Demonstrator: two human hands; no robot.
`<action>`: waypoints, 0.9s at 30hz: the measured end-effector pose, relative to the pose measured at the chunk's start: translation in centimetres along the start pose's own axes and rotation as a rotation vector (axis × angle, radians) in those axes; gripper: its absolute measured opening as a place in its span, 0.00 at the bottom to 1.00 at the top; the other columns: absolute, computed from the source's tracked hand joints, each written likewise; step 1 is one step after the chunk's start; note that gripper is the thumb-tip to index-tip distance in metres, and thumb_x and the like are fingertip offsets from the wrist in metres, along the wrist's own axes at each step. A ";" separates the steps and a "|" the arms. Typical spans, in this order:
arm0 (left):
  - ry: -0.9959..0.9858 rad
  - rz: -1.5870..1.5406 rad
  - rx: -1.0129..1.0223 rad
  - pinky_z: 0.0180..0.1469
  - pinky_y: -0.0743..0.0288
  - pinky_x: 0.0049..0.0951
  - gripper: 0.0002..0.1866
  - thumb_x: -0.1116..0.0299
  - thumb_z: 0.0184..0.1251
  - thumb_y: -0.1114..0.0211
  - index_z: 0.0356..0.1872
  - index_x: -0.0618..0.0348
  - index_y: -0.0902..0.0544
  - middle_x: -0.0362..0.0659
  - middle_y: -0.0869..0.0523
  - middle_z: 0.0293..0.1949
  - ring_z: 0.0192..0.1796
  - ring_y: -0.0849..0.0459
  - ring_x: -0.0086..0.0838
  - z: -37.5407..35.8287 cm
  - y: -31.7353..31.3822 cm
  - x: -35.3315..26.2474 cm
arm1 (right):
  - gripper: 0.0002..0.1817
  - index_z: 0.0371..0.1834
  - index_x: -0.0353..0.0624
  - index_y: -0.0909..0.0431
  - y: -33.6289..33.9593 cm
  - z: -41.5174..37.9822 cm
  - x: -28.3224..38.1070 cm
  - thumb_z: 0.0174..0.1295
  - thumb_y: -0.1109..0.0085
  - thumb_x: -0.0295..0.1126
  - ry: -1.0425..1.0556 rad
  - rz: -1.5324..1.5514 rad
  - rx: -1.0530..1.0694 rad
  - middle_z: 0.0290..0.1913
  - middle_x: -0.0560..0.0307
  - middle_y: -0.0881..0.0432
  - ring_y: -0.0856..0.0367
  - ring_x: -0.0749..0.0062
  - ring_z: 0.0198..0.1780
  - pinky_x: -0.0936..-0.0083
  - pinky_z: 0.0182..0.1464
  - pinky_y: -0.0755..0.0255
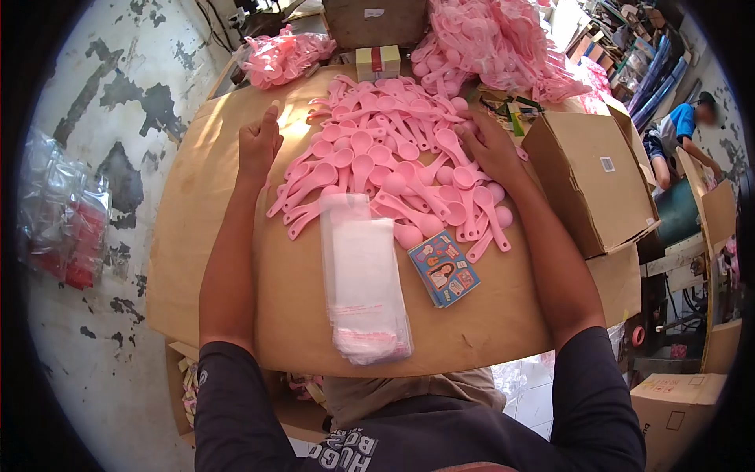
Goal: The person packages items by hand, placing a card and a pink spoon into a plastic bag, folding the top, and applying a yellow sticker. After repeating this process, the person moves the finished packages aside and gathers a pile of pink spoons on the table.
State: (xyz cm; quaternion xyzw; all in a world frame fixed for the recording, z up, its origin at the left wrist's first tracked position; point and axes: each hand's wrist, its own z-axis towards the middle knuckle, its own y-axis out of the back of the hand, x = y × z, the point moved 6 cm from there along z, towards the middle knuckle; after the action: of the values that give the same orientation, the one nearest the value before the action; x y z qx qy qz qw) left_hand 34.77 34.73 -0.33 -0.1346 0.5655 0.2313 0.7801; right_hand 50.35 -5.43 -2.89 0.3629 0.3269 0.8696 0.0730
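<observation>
A heap of pink plastic scoop spoons (377, 149) covers the middle of the brown tabletop. Left of the heap, my left hand (259, 145) is raised in a loose fist, thumb pointing up, with nothing visible in it. My right hand (494, 148) lies at the heap's right edge, fingers and thumb apart and close against some spoons; its far fingertips are partly hidden. Nearer to me is a stack of clear plastic bags (366, 283), lying partly against the front spoons. Just right of the bags sits a stack of blue printed cards (443, 269).
A cardboard box (594, 177) stands at the table's right. Bagged pink spoons (503, 47) are piled at the back right, with a smaller bag (285, 59) at back left. Between them is a small yellowish box (377, 63). Another person (680, 134) bends down at far right.
</observation>
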 end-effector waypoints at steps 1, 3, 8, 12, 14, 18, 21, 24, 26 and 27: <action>-0.016 0.007 -0.017 0.18 0.59 0.26 0.33 0.53 0.83 0.38 0.13 0.44 0.40 0.26 0.40 0.13 0.15 0.47 0.12 0.0 0.0 0.0 | 0.22 0.66 0.42 0.22 -0.1 0.0 -0.1 0.75 0.38 0.43 -0.013 -0.004 0.004 0.59 0.50 0.18 0.20 0.65 0.52 0.71 0.55 0.26; -0.028 0.023 -0.045 0.19 0.58 0.27 0.33 0.53 0.83 0.38 0.13 0.45 0.39 0.26 0.40 0.13 0.16 0.47 0.12 -0.1 0.1 0.1 | 0.22 0.65 0.41 0.22 -0.1 -0.1 -0.1 0.75 0.38 0.43 -0.006 0.004 0.015 0.58 0.51 0.18 0.20 0.67 0.51 0.72 0.54 0.26; -0.112 0.226 -0.018 0.21 0.55 0.28 0.33 0.51 0.81 0.37 0.12 0.48 0.37 0.27 0.38 0.13 0.18 0.45 0.13 -0.1 -0.6 0.1 | 0.22 0.64 0.39 0.21 0.1 0.1 1.0 0.74 0.37 0.42 -0.040 0.014 0.027 0.58 0.47 0.18 0.19 0.60 0.53 0.67 0.56 0.24; -0.084 0.161 -0.030 0.21 0.56 0.28 0.34 0.50 0.82 0.38 0.11 0.48 0.37 0.27 0.38 0.13 0.18 0.46 0.13 0.1 0.0 0.4 | 0.22 0.63 0.39 0.21 -0.1 0.1 0.4 0.74 0.37 0.42 -0.037 0.017 0.028 0.59 0.45 0.18 0.18 0.55 0.56 0.65 0.58 0.24; -0.082 0.139 -0.057 0.21 0.55 0.28 0.34 0.50 0.82 0.38 0.11 0.48 0.37 0.27 0.38 0.13 0.18 0.46 0.13 0.1 0.3 0.4 | 0.22 0.63 0.39 0.21 -0.2 0.1 0.4 0.74 0.37 0.42 -0.014 0.016 0.014 0.59 0.45 0.18 0.18 0.55 0.56 0.65 0.58 0.24; -0.112 0.172 -0.044 0.22 0.53 0.28 0.34 0.49 0.82 0.39 0.12 0.50 0.36 0.28 0.37 0.13 0.18 0.44 0.14 -0.1 0.1 0.1 | 0.23 0.63 0.39 0.21 0.0 0.0 0.3 0.74 0.37 0.43 -0.025 0.007 0.014 0.59 0.45 0.18 0.19 0.55 0.56 0.65 0.58 0.24; -0.189 0.297 0.012 0.23 0.51 0.28 0.32 0.50 0.83 0.39 0.14 0.55 0.28 0.29 0.37 0.13 0.19 0.43 0.14 -0.5 -1.2 -0.3 | 0.23 0.63 0.39 0.21 0.1 0.0 0.4 0.73 0.36 0.43 -0.048 0.003 0.015 0.59 0.45 0.18 0.18 0.55 0.55 0.65 0.57 0.24; -0.109 0.490 0.006 0.24 0.44 0.27 0.28 0.52 0.82 0.40 0.23 0.62 0.16 0.31 0.31 0.15 0.20 0.36 0.16 -1.7 -2.0 -0.9 | 0.23 0.63 0.40 0.21 0.1 -0.2 0.6 0.73 0.36 0.44 -0.042 0.003 -0.003 0.59 0.46 0.18 0.18 0.56 0.55 0.65 0.57 0.23; -0.137 0.412 0.017 0.26 0.40 0.26 0.25 0.52 0.82 0.39 0.29 0.63 0.13 0.32 0.28 0.17 0.22 0.33 0.16 -2.0 -2.5 -1.1 | 0.23 0.63 0.40 0.21 0.4 0.0 0.8 0.73 0.36 0.44 -0.025 -0.004 -0.036 0.59 0.46 0.18 0.18 0.57 0.54 0.65 0.57 0.23; -0.151 0.326 0.028 0.27 0.36 0.24 0.24 0.53 0.82 0.39 0.35 0.64 0.09 0.34 0.24 0.19 0.24 0.29 0.17 -2.1 -2.9 -0.9 | 0.23 0.63 0.40 0.20 0.3 0.0 0.4 0.73 0.36 0.45 -0.014 -0.002 -0.042 0.58 0.46 0.18 0.18 0.57 0.53 0.65 0.56 0.23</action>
State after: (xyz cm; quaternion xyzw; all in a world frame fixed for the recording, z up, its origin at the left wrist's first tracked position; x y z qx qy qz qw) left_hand 34.35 31.09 -0.29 -0.0124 0.5229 0.3564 0.7742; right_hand 50.08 -5.49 -2.52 0.3670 0.3085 0.8735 0.0837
